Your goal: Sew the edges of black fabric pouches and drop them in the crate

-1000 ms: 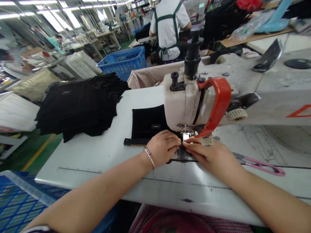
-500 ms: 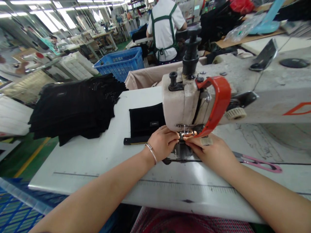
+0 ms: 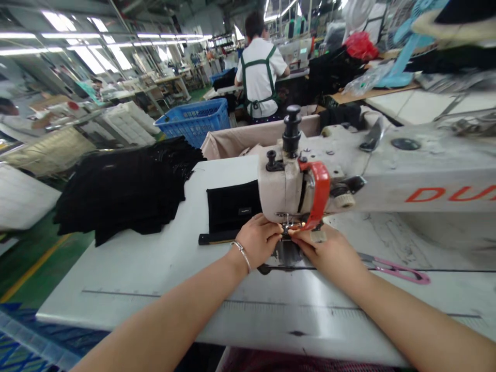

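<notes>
A sewing machine [image 3: 281, 181] with an orange guard stands on a white table. My left hand [image 3: 258, 240], a silver bracelet at its wrist, presses on the black fabric piece [image 3: 228, 206] just left of the needle. The fabric lies flat, bears a small label and has a strip with a zipper along its near edge. Close by, on the needle's right, my right hand [image 3: 323, 248] has its fingertips pinched under the orange guard. What those fingertips hold is too small to make out.
A pile of black fabric [image 3: 124, 186] lies on the table's left side. Pink-handled snips [image 3: 403, 269] rest right of my right hand. Behind the table are a beige cloth bin [image 3: 240, 137], a blue basket [image 3: 197, 121] and a person [image 3: 259, 72] facing away.
The camera view has tilted up and shifted, so more of the machine arm and the room shows. Both hands remain beside the needle, and the fabric looks almost unmoved.
</notes>
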The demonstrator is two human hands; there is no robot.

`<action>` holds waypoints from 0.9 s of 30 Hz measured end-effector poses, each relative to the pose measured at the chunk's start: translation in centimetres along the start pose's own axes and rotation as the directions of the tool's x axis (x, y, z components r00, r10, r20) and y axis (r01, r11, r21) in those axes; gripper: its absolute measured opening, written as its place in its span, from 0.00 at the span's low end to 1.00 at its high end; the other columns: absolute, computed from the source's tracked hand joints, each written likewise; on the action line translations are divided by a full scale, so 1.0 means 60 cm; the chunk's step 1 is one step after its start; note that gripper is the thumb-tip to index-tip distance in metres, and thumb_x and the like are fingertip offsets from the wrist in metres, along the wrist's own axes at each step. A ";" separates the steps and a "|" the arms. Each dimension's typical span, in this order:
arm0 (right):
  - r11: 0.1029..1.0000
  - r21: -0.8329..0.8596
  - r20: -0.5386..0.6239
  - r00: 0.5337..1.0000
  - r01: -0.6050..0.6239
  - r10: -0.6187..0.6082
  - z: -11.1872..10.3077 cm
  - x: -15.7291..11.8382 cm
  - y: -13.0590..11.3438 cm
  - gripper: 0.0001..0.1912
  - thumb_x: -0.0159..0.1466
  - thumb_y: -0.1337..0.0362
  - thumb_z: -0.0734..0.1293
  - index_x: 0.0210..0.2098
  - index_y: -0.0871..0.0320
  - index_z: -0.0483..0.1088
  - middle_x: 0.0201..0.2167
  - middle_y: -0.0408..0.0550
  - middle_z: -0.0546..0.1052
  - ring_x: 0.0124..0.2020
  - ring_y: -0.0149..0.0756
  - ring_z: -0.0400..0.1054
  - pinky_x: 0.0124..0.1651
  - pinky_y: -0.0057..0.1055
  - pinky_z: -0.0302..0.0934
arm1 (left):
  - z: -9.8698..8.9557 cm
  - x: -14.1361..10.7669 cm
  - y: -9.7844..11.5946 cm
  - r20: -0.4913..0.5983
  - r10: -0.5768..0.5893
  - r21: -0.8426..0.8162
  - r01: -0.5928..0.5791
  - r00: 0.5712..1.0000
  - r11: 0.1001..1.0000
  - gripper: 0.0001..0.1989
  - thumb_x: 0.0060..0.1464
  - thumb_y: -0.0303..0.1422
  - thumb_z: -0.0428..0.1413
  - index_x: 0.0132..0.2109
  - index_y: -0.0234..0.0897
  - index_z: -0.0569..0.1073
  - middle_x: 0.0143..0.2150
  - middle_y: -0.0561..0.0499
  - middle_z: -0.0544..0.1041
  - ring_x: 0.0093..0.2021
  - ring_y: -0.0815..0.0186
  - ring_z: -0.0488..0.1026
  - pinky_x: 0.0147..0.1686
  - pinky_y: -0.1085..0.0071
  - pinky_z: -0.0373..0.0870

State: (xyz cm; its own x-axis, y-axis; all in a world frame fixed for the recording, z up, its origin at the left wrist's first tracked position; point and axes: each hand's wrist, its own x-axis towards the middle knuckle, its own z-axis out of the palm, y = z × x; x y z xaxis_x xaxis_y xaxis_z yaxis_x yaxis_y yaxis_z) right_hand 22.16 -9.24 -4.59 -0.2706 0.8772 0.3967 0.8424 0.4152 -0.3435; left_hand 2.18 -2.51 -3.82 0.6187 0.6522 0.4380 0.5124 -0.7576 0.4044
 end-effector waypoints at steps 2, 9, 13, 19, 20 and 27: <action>1.000 -0.002 -0.003 1.000 -0.010 0.010 0.002 0.001 -0.003 0.09 0.67 0.65 0.62 0.40 0.55 0.74 0.39 0.51 0.75 0.40 0.41 0.66 0.43 0.36 0.61 | 0.000 0.000 0.000 -0.013 0.005 0.007 -0.004 1.000 1.000 0.04 0.53 0.26 0.60 0.36 0.39 0.77 0.37 0.51 0.79 0.42 0.63 0.74 0.46 0.65 0.73; 0.999 -0.028 -0.006 1.000 -0.026 0.026 0.005 0.011 -0.013 0.07 0.66 0.68 0.62 0.36 0.55 0.72 0.37 0.47 0.75 0.40 0.36 0.67 0.42 0.30 0.60 | 0.003 -0.001 -0.006 -0.068 0.039 0.013 -0.038 0.997 0.999 0.07 0.51 0.23 0.59 0.34 0.40 0.77 0.35 0.51 0.79 0.39 0.61 0.74 0.41 0.64 0.74; 0.999 -0.016 -0.004 1.000 -0.031 0.031 0.005 0.010 -0.016 0.05 0.63 0.68 0.66 0.37 0.53 0.72 0.36 0.44 0.75 0.40 0.36 0.67 0.42 0.30 0.60 | 0.003 -0.007 -0.006 -0.022 0.026 -0.005 -0.026 0.999 1.000 0.08 0.53 0.24 0.56 0.36 0.41 0.77 0.37 0.51 0.78 0.39 0.62 0.74 0.41 0.64 0.74; 1.000 -0.006 -0.038 0.999 -0.017 0.017 0.003 0.012 -0.017 0.06 0.65 0.68 0.64 0.38 0.53 0.72 0.35 0.45 0.76 0.40 0.36 0.68 0.42 0.30 0.62 | 0.006 0.000 -0.012 0.030 0.002 0.021 -0.002 1.000 1.000 0.08 0.54 0.25 0.55 0.38 0.43 0.76 0.39 0.51 0.78 0.43 0.61 0.74 0.45 0.61 0.74; 1.000 -0.006 -0.050 0.999 -0.012 0.011 0.002 0.013 -0.017 0.06 0.65 0.68 0.64 0.38 0.53 0.73 0.35 0.45 0.76 0.40 0.36 0.69 0.42 0.30 0.62 | 0.004 0.004 -0.015 0.044 0.014 0.032 -0.015 0.999 0.999 0.08 0.54 0.26 0.55 0.39 0.44 0.76 0.40 0.51 0.78 0.44 0.61 0.74 0.46 0.61 0.74; 0.993 0.102 -0.149 0.987 0.067 -0.051 -0.016 -0.008 -0.007 0.13 0.68 0.67 0.58 0.47 0.54 0.71 0.45 0.51 0.75 0.48 0.39 0.68 0.52 0.39 0.64 | -0.097 -0.093 -0.004 0.196 -0.108 0.250 0.056 0.975 0.967 0.41 0.45 0.53 0.61 0.63 0.41 0.62 0.58 0.40 0.67 0.57 0.47 0.64 0.56 0.46 0.61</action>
State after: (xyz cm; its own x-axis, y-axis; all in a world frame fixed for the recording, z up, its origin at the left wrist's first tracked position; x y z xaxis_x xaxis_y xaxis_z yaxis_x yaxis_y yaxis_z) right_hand 22.38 -10.03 -3.83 -0.2405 0.8089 0.5365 0.7704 0.4953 -0.4015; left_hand -4.85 -5.79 -1.70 0.6648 0.7121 0.2258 0.6790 -0.7020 0.2146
